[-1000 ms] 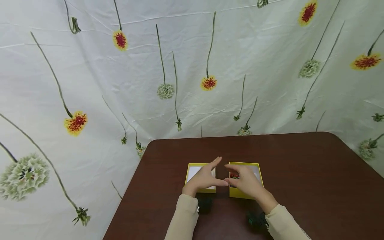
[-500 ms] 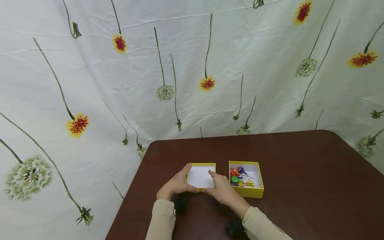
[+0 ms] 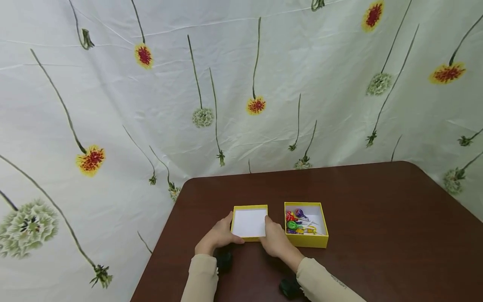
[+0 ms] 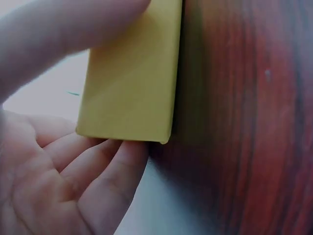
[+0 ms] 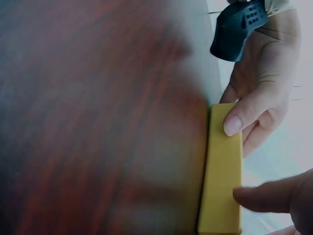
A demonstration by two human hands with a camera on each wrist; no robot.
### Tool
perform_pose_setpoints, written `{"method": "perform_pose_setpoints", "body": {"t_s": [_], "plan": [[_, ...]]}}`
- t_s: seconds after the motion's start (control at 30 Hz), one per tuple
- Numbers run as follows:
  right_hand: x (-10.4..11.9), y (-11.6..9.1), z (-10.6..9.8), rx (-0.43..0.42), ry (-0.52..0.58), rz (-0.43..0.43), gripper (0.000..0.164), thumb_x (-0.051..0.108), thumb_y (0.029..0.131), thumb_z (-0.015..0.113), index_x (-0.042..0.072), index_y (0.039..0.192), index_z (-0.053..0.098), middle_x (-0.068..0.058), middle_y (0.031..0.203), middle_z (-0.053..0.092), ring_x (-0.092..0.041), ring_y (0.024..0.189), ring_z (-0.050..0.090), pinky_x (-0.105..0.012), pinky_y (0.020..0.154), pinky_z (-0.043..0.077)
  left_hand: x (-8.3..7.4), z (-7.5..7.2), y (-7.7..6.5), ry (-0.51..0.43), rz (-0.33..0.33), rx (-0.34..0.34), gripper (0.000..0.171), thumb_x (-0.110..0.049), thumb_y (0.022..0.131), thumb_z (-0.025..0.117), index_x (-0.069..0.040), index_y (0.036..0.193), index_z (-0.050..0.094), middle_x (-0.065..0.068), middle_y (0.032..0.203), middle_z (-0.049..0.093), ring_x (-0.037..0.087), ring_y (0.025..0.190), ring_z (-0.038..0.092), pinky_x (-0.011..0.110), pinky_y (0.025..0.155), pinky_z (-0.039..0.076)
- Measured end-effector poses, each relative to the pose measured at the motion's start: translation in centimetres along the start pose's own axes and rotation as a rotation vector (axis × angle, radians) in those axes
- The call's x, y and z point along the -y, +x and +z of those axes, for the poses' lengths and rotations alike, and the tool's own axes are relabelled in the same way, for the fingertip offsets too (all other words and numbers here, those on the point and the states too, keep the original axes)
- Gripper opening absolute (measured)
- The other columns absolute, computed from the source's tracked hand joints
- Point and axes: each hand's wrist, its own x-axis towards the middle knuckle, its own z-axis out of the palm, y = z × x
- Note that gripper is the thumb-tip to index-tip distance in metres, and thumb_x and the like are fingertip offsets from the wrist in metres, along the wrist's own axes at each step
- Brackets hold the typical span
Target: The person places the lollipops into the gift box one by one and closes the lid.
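A shallow yellow box (image 3: pixel 249 240) with a white inside lies open-side up on the table. My left hand (image 3: pixel 218 235) grips its left side, thumb along the front wall and fingers round the far side. On the opposite side my right hand (image 3: pixel 277 240) holds it, thumb at the front right corner. In the left wrist view the box's yellow wall (image 4: pixel 132 98) stands between thumb and fingers. Both thumbs press that wall (image 5: pixel 222 161) in the right wrist view. Close right of the right hand is a deeper yellow box (image 3: pixel 307 240) holding several wrapped lollipops (image 3: pixel 298 222).
The dark brown wooden table (image 3: pixel 358 209) reaches back to a white flower-printed cloth (image 3: pixel 226 84). Black wrist cameras (image 3: pixel 224 261) hang beneath the wrists.
Both hands have moved left and down, from over the gap between the boxes to the shallow box, and now grip its sides. The lollipops have come into view.
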Motion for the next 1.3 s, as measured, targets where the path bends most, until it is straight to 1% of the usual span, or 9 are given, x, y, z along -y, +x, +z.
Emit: {"method": "perform_pose_setpoints", "body": {"t_s": [0.17, 0.4, 0.47, 0.63, 0.73, 0.9, 1.0, 1.1, 1.3], "plan": [[0.0, 0.4, 0.3, -0.038, -0.045, 0.027, 0.049, 0.001, 0.084, 0.076, -0.014, 0.127, 0.056, -0.029, 0.118, 0.068, -0.04, 0.107, 0.069, -0.05, 0.088, 0.058, 0.4, 0.0, 0.0, -0.019, 0.031, -0.02, 0.101, -0.014, 0.071, 0.09, -0.001, 0.154, 0.034, 0.02, 0.143, 0.054, 0.03, 0.115, 0.058, 0.05, 0.099, 0.049], [-0.2, 0.7, 0.0, -0.055, -0.065, 0.039, 0.048, 0.001, 0.079, 0.081, -0.013, 0.121, 0.062, -0.028, 0.115, 0.07, -0.039, 0.104, 0.07, -0.05, 0.088, 0.058, 0.5, 0.3, 0.0, -0.129, 0.026, -0.01, 0.105, -0.012, 0.073, 0.09, 0.0, 0.157, 0.028, 0.023, 0.154, 0.043, 0.036, 0.132, 0.052, 0.05, 0.105, 0.047], [-0.2, 0.6, -0.2, -0.058, -0.06, 0.02, 0.051, 0.002, 0.078, 0.081, -0.014, 0.121, 0.061, -0.028, 0.114, 0.07, -0.04, 0.104, 0.07, -0.05, 0.089, 0.058, 0.4, 0.3, 0.0, -0.175, 0.02, -0.024, 0.099, -0.013, 0.075, 0.087, 0.002, 0.155, 0.031, 0.022, 0.151, 0.047, 0.034, 0.128, 0.056, 0.048, 0.103, 0.049], [0.4, 0.8, -1.0, -0.051, 0.01, -0.001, 0.063, 0.006, 0.08, 0.081, -0.016, 0.132, 0.052, -0.03, 0.122, 0.066, -0.041, 0.113, 0.066, -0.051, 0.095, 0.055, -0.6, 0.5, 0.1, -0.283, -0.065, -0.158, 0.071, -0.023, 0.088, 0.077, 0.005, 0.145, 0.046, 0.021, 0.137, 0.061, 0.028, 0.113, 0.064, 0.043, 0.096, 0.054], [1.0, 1.3, -2.0, -0.058, 0.058, 0.02, 0.07, 0.008, 0.083, 0.079, -0.015, 0.14, 0.046, -0.031, 0.133, 0.059, -0.043, 0.123, 0.06, -0.053, 0.102, 0.05, -1.8, 0.6, 0.6, -0.36, -0.112, -0.263, 0.065, -0.028, 0.094, 0.07, 0.006, 0.144, 0.046, 0.024, 0.14, 0.057, 0.033, 0.12, 0.062, 0.047, 0.1, 0.052], [1.7, 2.3, -4.8, -0.055, 0.139, 0.104, 0.074, 0.016, 0.089, 0.073, -0.014, 0.146, 0.038, -0.033, 0.145, 0.048, -0.046, 0.133, 0.049, -0.058, 0.109, 0.043, -4.8, 0.3, 1.4, -0.472, -0.113, -0.378, 0.068, -0.028, 0.098, 0.063, 0.006, 0.15, 0.038, 0.028, 0.151, 0.045, 0.041, 0.138, 0.047, 0.054, 0.109, 0.044], [1.8, 2.8, -7.0, -0.028, 0.224, 0.156, 0.072, 0.022, 0.095, 0.067, -0.011, 0.15, 0.034, -0.032, 0.152, 0.04, -0.047, 0.139, 0.042, -0.06, 0.11, 0.04, -7.1, 0.3, 1.9, -0.51, -0.072, -0.423, 0.07, -0.028, 0.098, 0.063, 0.003, 0.153, 0.034, 0.026, 0.155, 0.04, 0.04, 0.142, 0.042, 0.054, 0.111, 0.042], [1.7, 3.4, -9.5, 0.009, 0.325, 0.186, 0.069, 0.03, 0.101, 0.058, -0.007, 0.153, 0.031, -0.028, 0.157, 0.034, -0.046, 0.141, 0.039, -0.06, 0.111, 0.04, -9.4, 0.5, 2.4, -0.546, 0.025, -0.466, 0.067, -0.027, 0.098, 0.063, -0.002, 0.154, 0.036, 0.022, 0.157, 0.039, 0.036, 0.144, 0.042, 0.052, 0.11, 0.045], [1.5, 3.8, -14.9, 0.085, 0.631, 0.255, 0.07, 0.044, 0.107, 0.04, -0.003, 0.156, 0.023, -0.027, 0.159, 0.028, -0.045, 0.145, 0.035, -0.058, 0.118, 0.031, -12.7, 1.2, 3.1, -0.666, 0.35, -0.553, 0.052, -0.015, 0.1, 0.06, -0.004, 0.149, 0.045, 0.017, 0.154, 0.043, 0.029, 0.144, 0.044, 0.043, 0.109, 0.047]]}}
